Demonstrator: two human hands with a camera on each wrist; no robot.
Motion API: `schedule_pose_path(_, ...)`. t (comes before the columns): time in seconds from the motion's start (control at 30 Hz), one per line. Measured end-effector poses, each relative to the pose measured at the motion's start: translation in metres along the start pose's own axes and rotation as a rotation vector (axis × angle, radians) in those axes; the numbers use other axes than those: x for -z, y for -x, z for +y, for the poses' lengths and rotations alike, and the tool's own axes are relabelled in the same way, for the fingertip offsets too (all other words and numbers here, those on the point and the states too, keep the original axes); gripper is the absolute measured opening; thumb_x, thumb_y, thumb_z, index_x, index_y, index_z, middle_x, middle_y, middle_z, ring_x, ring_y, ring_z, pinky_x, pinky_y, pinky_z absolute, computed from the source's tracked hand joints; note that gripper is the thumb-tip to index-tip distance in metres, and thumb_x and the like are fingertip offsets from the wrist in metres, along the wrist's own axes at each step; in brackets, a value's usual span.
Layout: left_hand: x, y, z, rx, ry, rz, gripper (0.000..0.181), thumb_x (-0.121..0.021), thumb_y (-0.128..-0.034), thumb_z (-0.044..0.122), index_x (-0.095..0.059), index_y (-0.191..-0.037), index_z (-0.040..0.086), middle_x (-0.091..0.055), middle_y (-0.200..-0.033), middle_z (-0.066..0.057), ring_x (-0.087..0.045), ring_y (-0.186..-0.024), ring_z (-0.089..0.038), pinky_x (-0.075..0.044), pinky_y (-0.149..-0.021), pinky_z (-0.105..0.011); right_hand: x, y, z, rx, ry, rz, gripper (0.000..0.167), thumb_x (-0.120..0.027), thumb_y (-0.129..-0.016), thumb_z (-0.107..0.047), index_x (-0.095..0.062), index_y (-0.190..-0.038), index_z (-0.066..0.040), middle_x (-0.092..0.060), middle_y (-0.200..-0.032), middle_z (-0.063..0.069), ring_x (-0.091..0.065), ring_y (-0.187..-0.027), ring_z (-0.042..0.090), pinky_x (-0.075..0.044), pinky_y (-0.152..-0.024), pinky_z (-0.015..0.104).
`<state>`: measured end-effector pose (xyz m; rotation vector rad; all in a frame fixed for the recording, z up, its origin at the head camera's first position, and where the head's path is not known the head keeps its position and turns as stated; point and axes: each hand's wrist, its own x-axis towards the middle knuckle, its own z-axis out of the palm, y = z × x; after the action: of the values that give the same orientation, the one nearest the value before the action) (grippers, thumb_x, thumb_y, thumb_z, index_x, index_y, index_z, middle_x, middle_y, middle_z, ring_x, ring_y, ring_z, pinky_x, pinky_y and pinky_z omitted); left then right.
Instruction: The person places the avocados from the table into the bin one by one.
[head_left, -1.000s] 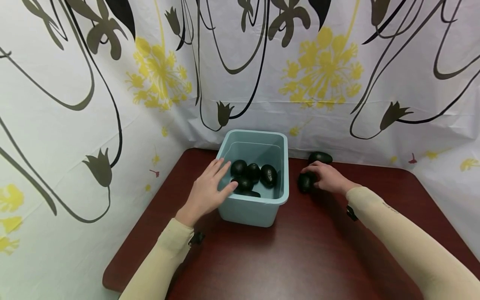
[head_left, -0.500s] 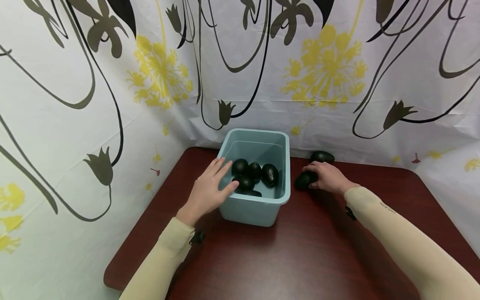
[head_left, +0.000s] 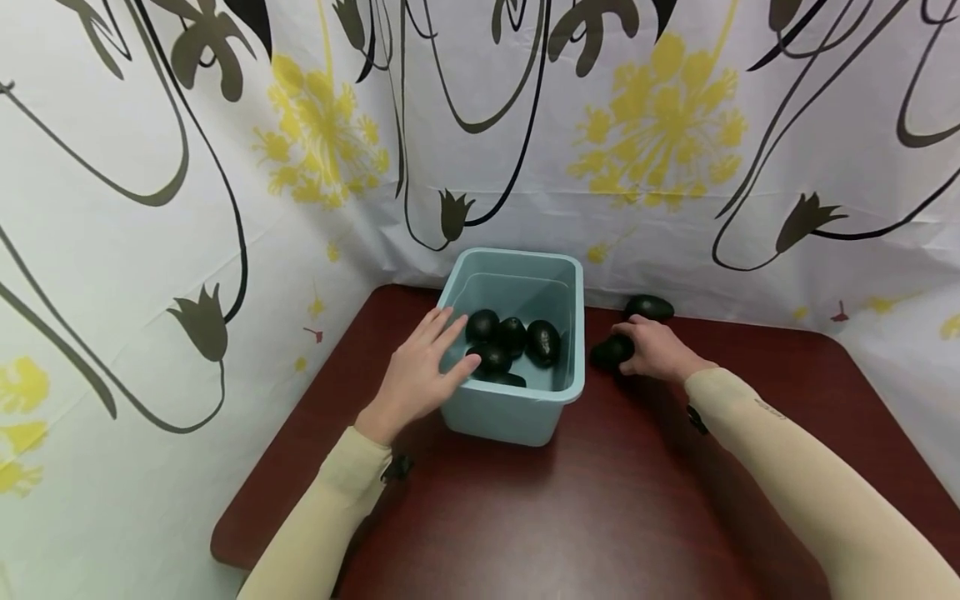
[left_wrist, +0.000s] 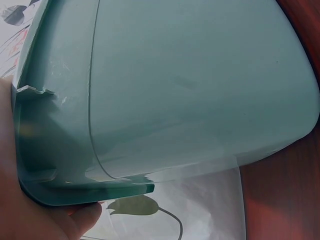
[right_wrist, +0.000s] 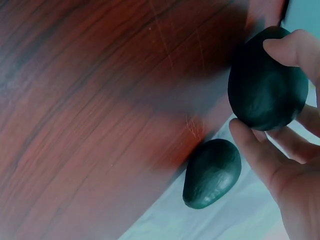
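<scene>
My right hand (head_left: 660, 350) pinches a dark green avocado (head_left: 609, 353) to the right of the pale blue plastic bin (head_left: 498, 417). In the right wrist view, thumb and fingers sit on opposite sides of this avocado (right_wrist: 265, 82). Just behind it, a second avocado (head_left: 651, 307) lies at the table's back edge, apart from the hand. Over the bin's front left corner rests my left hand (head_left: 415, 377), fingers spread and fairly straight. The left wrist view has that hand against the bin's rim (left_wrist: 90, 194). Several avocados (head_left: 543, 343) lie inside the bin.
The bin stands on a dark red-brown wooden table (head_left: 600, 500) with rounded corners. A white curtain (head_left: 510, 192) with yellow and grey plant prints hangs close behind the table and along its left side.
Gripped by my right hand, the avocado has turned and shifted slightly left towards the bin. My left hand has stayed at the bin's corner. The head view has tipped down a little.
</scene>
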<state>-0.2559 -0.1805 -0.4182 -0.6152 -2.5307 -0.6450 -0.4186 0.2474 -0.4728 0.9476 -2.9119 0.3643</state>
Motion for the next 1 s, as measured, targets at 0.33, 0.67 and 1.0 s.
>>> schedule_pose_path(0.33,-0.002,0.003,0.002,-0.013,0.005,-0.006,0.072,-0.044,-0.0993,0.065,-0.048,-0.152,0.016,-0.038,-0.158,-0.014,-0.027,-0.149,-0.030,-0.039,-0.107,-0.058,-0.010,0.006,-0.007,-0.079,-0.056,0.003,0.069,-0.083,-0.075,-0.028,-0.061,-0.132,0.005,-0.060,-0.117,0.022,-0.060,-0.091,0.032,-0.052,-0.077,0.049)
schedule_pose_path(0.67,-0.002,0.002,0.001,-0.020,0.005,-0.006,0.073,-0.042,-0.0994,0.066,-0.049,-0.151,0.015,-0.038,-0.158,-0.013,-0.027,-0.149,-0.029,-0.039,-0.107,-0.057,-0.004,0.020,-0.007,-0.098,-0.058,0.036,0.069,-0.083,-0.075,-0.031,-0.062,-0.130,0.005,-0.061,-0.117,0.023,-0.062,-0.089,0.032,-0.052,-0.075,0.049)
schedule_pose_path(1.0,0.000,0.000,-0.001,-0.012,0.007,0.009,0.072,-0.043,-0.0992,0.065,-0.051,-0.150,0.015,-0.037,-0.159,-0.010,-0.027,-0.149,-0.029,-0.039,-0.107,-0.057,0.028,0.028,-0.008,-0.076,-0.042,0.122,0.059,-0.082,-0.076,-0.031,-0.067,-0.125,-0.002,-0.061,-0.111,0.017,-0.058,-0.078,0.026,-0.050,-0.065,0.043)
